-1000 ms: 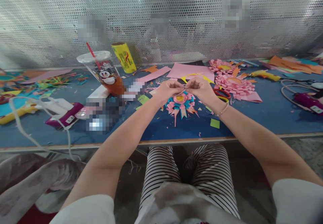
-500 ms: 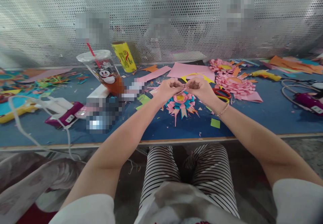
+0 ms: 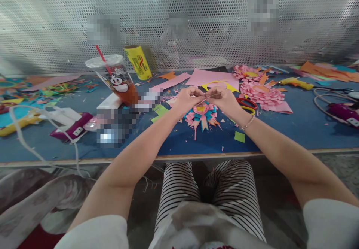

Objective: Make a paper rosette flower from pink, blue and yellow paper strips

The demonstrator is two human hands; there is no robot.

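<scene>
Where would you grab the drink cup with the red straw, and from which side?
Probably around the middle of the cup's wall, coming from the picture's left, because a yellow tube stands just behind its right side. The wall tapers downward, so the wider part under the lid should help stop a loose grip slipping. I'd avoid the thin straw poking up.

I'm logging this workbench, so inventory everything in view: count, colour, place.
Rosette: 1, pink-blue, centre
Strip: 1, pink, centre
Flowers: 2, pink, right
Large sheet: 1, pink, back centre
Cup: 1, clear, left
Tube: 1, yellow, behind cup
Glue guns: 2, yellow, left, right
Boxy units: 2, purple, left, right
Handle loops: 2, red, yellow, right
Table: 1, blue, midground
Scraps: many, multicoloured, on table
Mesh panel: 1, silver, back
Neighbour's legs: apparently 2, greyish, lower-left
Left hand, right hand: 2, bare, pinching strip
Legs: 2, striped, bottom
</scene>
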